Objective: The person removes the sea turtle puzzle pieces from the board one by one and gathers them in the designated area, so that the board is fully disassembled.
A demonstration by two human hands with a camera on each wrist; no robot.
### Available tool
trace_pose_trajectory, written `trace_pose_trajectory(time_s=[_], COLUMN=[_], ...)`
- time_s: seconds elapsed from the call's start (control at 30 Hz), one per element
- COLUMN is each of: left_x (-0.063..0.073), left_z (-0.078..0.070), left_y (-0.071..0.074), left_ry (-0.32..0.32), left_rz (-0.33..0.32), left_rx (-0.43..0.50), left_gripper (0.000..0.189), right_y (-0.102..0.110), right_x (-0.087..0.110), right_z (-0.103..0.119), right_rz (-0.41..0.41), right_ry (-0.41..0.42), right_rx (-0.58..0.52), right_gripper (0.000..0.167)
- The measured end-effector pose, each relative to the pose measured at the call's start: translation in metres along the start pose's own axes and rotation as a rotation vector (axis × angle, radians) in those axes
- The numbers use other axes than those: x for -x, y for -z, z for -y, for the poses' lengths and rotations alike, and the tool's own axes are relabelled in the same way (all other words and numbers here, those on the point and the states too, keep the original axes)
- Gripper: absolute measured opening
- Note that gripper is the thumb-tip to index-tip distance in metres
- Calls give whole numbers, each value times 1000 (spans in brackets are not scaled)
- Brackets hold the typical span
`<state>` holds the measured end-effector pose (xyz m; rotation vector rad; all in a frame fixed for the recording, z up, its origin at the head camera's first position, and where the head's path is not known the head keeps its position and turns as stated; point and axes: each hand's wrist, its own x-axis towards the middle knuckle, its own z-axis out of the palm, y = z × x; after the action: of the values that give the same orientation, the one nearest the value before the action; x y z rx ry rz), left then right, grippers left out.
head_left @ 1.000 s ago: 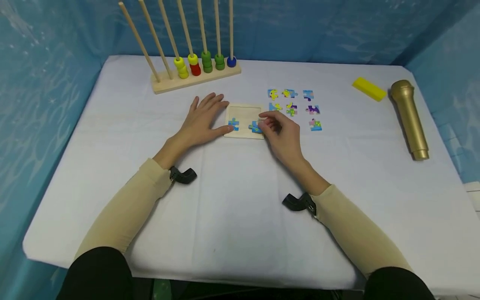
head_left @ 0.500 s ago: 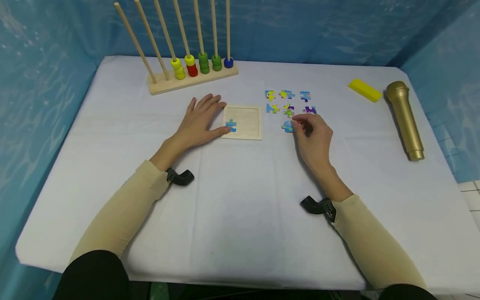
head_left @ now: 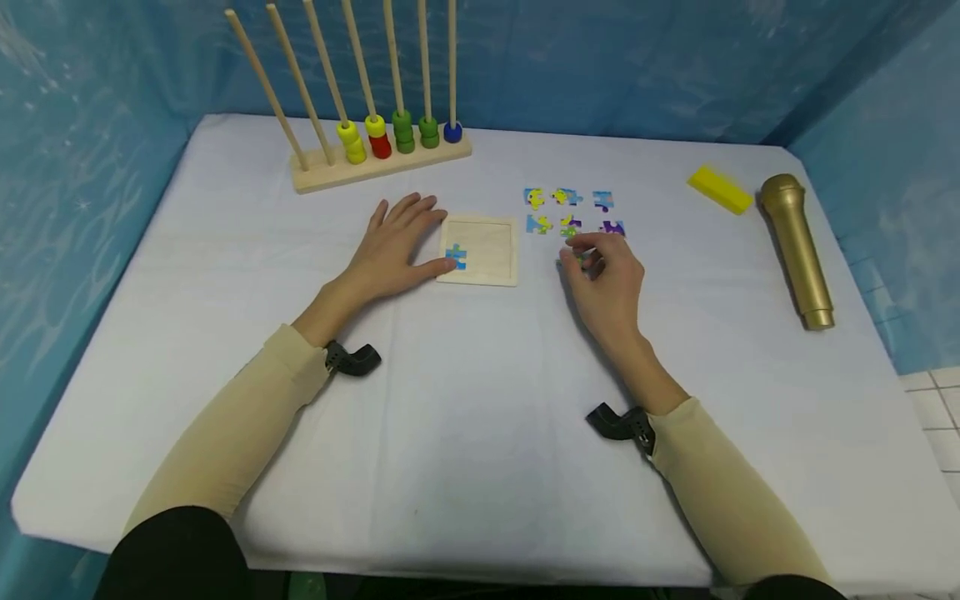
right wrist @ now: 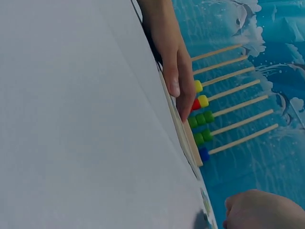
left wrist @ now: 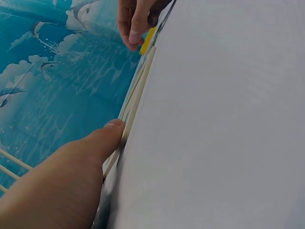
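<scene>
A small square wooden puzzle tray point(head_left: 491, 250) lies mid-table, with one blue puzzle piece point(head_left: 455, 250) in its lower left. My left hand point(head_left: 393, 254) is spread flat at the tray's left side, fingers straight; the thumb rests at its lower left edge, beside that piece. My right hand point(head_left: 606, 283) is to the right of the tray. Its thumb and curled fingers pinch a blue-green puzzle piece point(head_left: 578, 259), mostly hidden beneath them, low at the table. In the right wrist view, the right hand point(right wrist: 262, 210) appears bottom right.
Just beyond the right hand, several loose puzzle pieces point(head_left: 538, 224) lie in rows. A wooden bead abacus point(head_left: 375, 171) stands at the back left. To the far right are a yellow block point(head_left: 720, 189) and a gold microphone point(head_left: 797, 250). A blue curtain point(head_left: 600, 67) surrounds the white table point(head_left: 465, 467).
My right hand has carried a blue puzzle piece out of the tray to the right, near the loose pieces, then shifted slightly left over it. The left hand has stayed at the tray.
</scene>
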<state>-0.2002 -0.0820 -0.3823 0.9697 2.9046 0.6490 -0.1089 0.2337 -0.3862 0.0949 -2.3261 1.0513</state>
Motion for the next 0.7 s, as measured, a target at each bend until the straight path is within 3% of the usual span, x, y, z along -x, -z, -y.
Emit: trace_pose_trajectory(time_s=[0.3,0.5,0.7], left_x=[0,0,2], left_z=[-2,-4,-5], left_y=[-4,-4,-1], left_ry=[-10,-14,-28], left_rz=[2,22,3], left_rx=[-5,-42,-41], left_gripper=[88,107,113], right_y=[-46,-66,-75], right_x=[3,-1,-7], right_z=[31,42,50], right_rz=[164,249,343], right_ry=[56,59,63], right_rx=[-175,-188,-190], right_gripper=[20,24,31])
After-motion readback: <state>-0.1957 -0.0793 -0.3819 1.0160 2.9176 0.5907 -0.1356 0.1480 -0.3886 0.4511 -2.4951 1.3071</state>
